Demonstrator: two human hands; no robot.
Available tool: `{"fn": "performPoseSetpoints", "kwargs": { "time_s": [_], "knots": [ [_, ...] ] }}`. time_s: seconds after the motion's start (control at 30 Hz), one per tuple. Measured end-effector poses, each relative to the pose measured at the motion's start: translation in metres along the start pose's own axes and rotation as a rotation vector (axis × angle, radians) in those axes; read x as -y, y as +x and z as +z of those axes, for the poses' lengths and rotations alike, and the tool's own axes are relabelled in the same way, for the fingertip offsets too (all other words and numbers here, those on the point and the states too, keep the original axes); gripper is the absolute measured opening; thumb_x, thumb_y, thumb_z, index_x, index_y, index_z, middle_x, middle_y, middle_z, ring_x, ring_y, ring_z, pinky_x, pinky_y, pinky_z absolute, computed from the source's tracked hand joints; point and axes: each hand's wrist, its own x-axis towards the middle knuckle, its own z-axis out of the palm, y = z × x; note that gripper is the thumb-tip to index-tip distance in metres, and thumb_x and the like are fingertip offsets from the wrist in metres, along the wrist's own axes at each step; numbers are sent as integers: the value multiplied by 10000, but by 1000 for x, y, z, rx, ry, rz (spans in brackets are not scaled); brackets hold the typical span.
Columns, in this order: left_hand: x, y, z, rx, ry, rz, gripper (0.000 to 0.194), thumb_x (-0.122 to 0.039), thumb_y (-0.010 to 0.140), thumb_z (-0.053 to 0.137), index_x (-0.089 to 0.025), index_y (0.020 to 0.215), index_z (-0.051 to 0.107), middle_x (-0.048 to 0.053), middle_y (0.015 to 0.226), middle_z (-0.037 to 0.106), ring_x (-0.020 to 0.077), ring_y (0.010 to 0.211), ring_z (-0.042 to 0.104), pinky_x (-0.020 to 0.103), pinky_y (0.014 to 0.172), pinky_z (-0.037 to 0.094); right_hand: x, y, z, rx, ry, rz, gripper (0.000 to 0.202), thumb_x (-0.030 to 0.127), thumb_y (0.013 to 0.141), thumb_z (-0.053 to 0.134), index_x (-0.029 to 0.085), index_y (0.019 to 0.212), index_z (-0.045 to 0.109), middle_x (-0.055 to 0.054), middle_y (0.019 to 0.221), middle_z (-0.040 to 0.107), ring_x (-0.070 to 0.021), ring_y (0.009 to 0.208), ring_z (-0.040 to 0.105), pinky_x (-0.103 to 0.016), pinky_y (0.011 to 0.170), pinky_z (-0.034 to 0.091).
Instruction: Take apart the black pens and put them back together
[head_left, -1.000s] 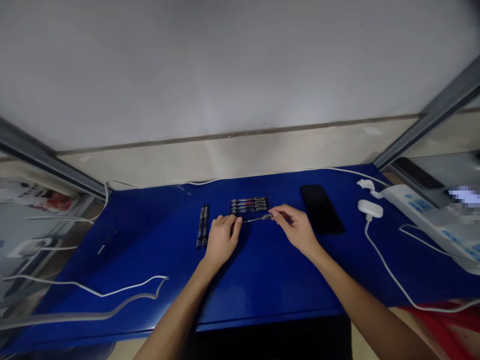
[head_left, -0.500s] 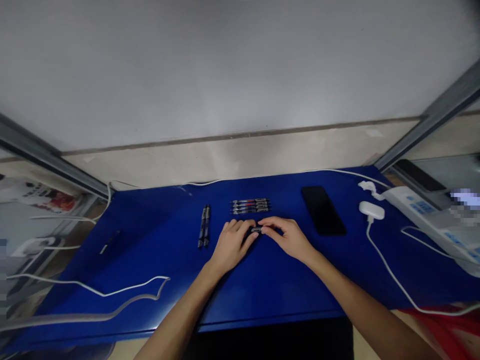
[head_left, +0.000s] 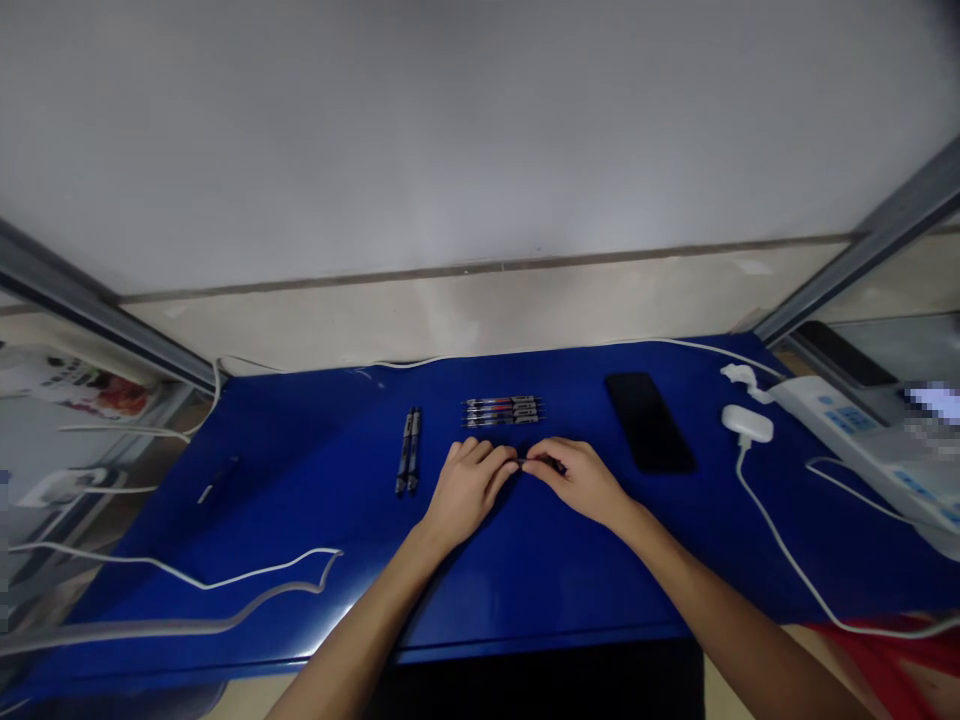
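My left hand [head_left: 471, 488] and my right hand [head_left: 581, 475] meet over the middle of the blue desk, both closed in a pinch. Between their fingertips runs a slim dark pen [head_left: 523, 461], mostly covered by the fingers. Its dark end shows under the right index finger. Just beyond the hands, a row of several pens [head_left: 501, 411] lies sideways, side by side. Left of my left hand, two pens [head_left: 408, 452] rest parallel, pointing away from me.
A black phone [head_left: 650, 422] lies to the right. Farther right are a white earbud case [head_left: 747, 423] on a cable and a white power strip [head_left: 855, 430]. A dark pen-like object [head_left: 217, 481] and white cables [head_left: 225, 630] are at left. A wall [head_left: 480, 320] stands behind.
My right fingertips have shifted slightly right. The pen's thick dark part, which showed between the hands, is now mostly covered, and a thin length shows there. The other pens stay put.
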Motion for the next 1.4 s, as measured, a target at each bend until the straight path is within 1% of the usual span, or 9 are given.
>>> {"fn": "performPoseSetpoints", "kwargs": {
  "time_s": [0.07,0.23,0.43,0.63,0.83,0.9,1.03,1.23,1.4],
  "knots": [
    [-1,0,1,6,19,-18,347,-352,1032,295,-232,1011,620,32,892,648,191,833,506,343,756,322,0,0,0,21,22,-8,157,371,902,632,229,966,652,-1,826,674,-143,726,628,-242,649,464],
    [-2,0,1,-2,-33,-1,298,-409,1012,362,-239,1138,572,37,1011,657,191,875,512,346,788,332,-1,-1,2,-1,-50,-25,196,346,976,514,220,910,649,-14,834,694,-151,727,646,-267,693,476],
    [0,1,1,-17,33,-38,360,-333,1032,288,-218,950,619,36,835,622,189,804,483,346,738,312,-3,-3,4,42,-152,-144,198,355,947,572,234,1096,621,-50,963,703,-194,837,661,-316,761,511],
    [-1,0,-3,-23,-72,-8,277,-366,1018,356,-235,1104,584,32,1023,657,181,865,499,348,790,325,-3,-2,4,17,-225,-196,222,352,984,497,215,926,662,-57,843,680,-199,787,641,-335,741,502],
    [2,1,-2,-9,-6,-12,336,-344,1031,303,-230,1002,618,31,868,634,189,838,490,348,773,310,-1,-2,4,53,-165,-205,177,350,955,559,226,1057,635,-55,957,695,-196,851,650,-325,775,506],
    [1,1,-3,-4,-31,-4,321,-343,1031,304,-223,1029,602,35,920,642,189,859,495,348,783,311,-1,-2,4,46,-180,-220,187,335,980,510,213,950,649,-52,876,686,-188,805,640,-319,752,495],
    [-2,0,-4,22,-83,36,276,-387,1010,379,-232,1137,569,42,1019,636,191,895,500,345,795,323,-1,-2,4,31,-227,-170,386,343,1011,419,198,701,597,-29,661,619,-159,623,580,-296,626,451],
    [1,0,0,28,-23,10,341,-373,1027,300,-277,1192,582,41,911,585,191,862,469,347,781,315,2,-3,3,27,-138,-166,182,365,968,525,215,957,627,-42,840,677,-176,730,620,-303,677,475],
    [2,-1,0,30,-4,20,344,-367,1028,300,-275,1174,598,40,877,573,189,837,455,345,758,308,1,-3,5,12,-150,-224,234,320,994,465,214,871,634,-41,770,659,-180,708,601,-318,683,463]
  ]
}}
